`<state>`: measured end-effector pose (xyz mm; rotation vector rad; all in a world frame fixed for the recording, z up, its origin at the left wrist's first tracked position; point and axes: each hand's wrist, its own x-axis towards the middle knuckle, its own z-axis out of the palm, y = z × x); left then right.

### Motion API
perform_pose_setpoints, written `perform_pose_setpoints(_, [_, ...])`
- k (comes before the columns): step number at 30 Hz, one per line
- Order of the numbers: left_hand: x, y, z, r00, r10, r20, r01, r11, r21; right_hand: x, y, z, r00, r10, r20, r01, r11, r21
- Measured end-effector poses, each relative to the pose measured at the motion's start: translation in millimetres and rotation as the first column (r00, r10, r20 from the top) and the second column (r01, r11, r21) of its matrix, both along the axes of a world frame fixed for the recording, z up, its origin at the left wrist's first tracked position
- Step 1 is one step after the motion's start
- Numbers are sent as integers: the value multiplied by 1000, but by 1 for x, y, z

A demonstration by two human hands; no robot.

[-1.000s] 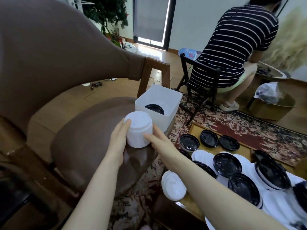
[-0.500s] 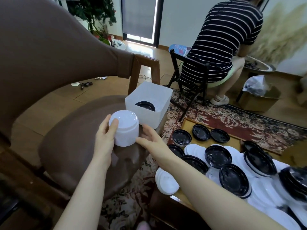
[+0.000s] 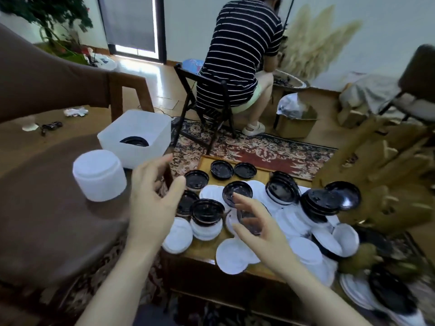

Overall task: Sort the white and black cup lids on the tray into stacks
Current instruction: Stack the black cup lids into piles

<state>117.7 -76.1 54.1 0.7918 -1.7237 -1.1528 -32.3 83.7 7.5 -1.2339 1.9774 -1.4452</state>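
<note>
Brown chair (image 3: 47, 208) at left, seat bearing a white bin (image 3: 138, 135) and, nearer, a white stack (image 3: 98, 175) of lids standing upright, apart from both hands. Inside the bin, a black lid (image 3: 134, 141). Patterned rug (image 3: 254, 147) beyond, under a black folding chair (image 3: 207, 104) with a person (image 3: 242, 52) in a striped top seated, back turned. Wooden tray (image 3: 207, 252) at centre, strewn with white lids (image 3: 179, 236) and black lids (image 3: 221, 169), some overlapping, some in short piles; three black ones lying singly along the far edge. Left hand (image 3: 153, 203) raised between the white stack and the tray, fingers spread and relaxed, grasping nothing. Right hand (image 3: 259, 227) over the middle of the tray, fingers extended and loose, holding nothing, just above a black lid; contact impossible to tell.
</note>
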Motion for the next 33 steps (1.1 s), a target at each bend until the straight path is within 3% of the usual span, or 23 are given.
perform_pose_setpoints(4, [-34,35,-11,957,-249,150,248,968,26,-29,52,-2,980,-163,-117,161,987,-24])
perform_pose_setpoints(7, [-54,54,-24,929,-323,182,319,946,49,-45,85,-3,951,-262,-165,256,965,-56])
perform_pose_setpoints(14, [-69,65,-60,884,-368,289,367,928,60,-73,144,-16,872,-418,-256,406,908,-101])
perform_pose_setpoints(17, [-61,63,-67,872,-356,336,365,930,36,-78,154,-17,876,-444,-191,431,896,-107])
perform_pose_setpoints(22, [-43,67,-75,838,-306,451,314,948,60,-69,155,-22,927,-337,-163,341,940,-7])
perform_pose_setpoints(24, [-37,76,-84,745,-345,571,354,930,100,-61,151,-29,955,-248,-162,261,963,68])
perform_pose_setpoints(26, [-33,93,-98,573,-347,742,440,895,79,-51,142,-40,967,-164,-193,191,973,130])
perform_pose_setpoints(28, [-35,109,-115,412,-242,878,536,844,-19,-42,128,-54,969,-94,-228,137,974,181])
perform_pose_setpoints(30, [-38,117,-134,326,-100,940,580,806,-116,-34,117,-68,972,-18,-235,73,971,227])
perform_pose_setpoints(33, [-42,113,-156,301,32,953,585,783,-211,-29,110,-86,961,44,-272,32,963,267])
